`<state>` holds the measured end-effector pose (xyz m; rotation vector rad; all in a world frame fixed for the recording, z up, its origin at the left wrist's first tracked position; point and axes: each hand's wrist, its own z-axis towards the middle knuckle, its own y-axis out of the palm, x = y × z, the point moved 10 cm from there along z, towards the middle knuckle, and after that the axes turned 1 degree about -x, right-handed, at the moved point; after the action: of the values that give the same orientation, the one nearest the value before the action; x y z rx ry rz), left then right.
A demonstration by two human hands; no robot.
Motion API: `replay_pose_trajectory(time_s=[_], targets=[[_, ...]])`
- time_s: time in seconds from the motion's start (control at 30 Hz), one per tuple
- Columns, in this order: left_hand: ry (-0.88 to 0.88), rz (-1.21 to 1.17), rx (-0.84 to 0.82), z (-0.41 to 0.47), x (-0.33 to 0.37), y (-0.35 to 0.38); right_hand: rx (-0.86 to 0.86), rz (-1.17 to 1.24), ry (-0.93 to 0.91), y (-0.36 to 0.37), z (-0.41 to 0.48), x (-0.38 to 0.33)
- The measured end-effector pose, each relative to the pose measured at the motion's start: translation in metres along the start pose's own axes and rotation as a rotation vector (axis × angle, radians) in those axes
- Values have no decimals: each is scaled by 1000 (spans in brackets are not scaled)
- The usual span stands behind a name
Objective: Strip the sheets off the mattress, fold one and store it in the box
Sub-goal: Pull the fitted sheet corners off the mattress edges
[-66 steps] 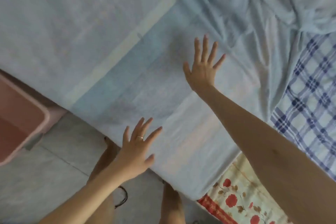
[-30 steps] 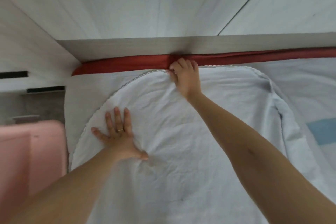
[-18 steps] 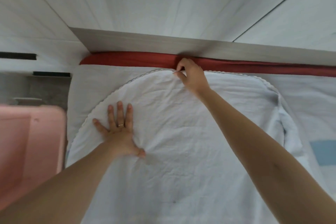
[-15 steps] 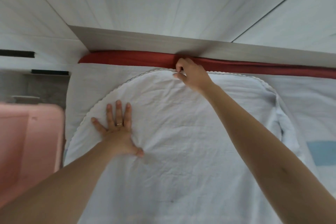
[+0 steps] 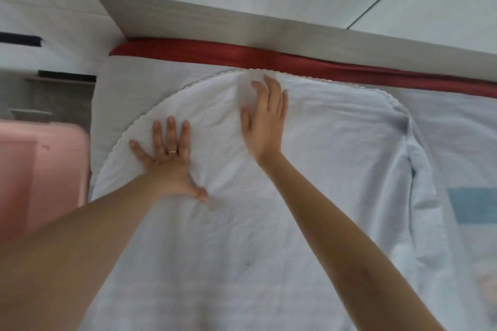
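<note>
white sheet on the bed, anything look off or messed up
Nothing torn or spilled. The white sheet has its right edge bunched into a raised fold, and creases fan out from the left hand pressing flat on it. A tiny dark speck sits lower down, too small to identify.

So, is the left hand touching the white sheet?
Touching. The head view shows the left hand lying flat on the white sheet, fingers spread, with creases in the cloth around its thumb.
</note>
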<state>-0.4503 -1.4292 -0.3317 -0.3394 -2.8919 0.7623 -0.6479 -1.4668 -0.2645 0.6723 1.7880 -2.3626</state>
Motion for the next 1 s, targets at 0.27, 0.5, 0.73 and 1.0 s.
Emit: replay_pose_trajectory(time_s=[0.27,0.5,0.73,1.0], targets=[[40,-35,64,0,-4,3,-467,-557,187,-51,-141,162],[26,-152,297,-12,-1,-6,-299,-477,701,-109,-161,170],[365,17,364,-88,81,98,-588,-395,-185,-52,-374,11],[326,61,235,-65,213,123,-377,-558,827,-192,-366,323]])
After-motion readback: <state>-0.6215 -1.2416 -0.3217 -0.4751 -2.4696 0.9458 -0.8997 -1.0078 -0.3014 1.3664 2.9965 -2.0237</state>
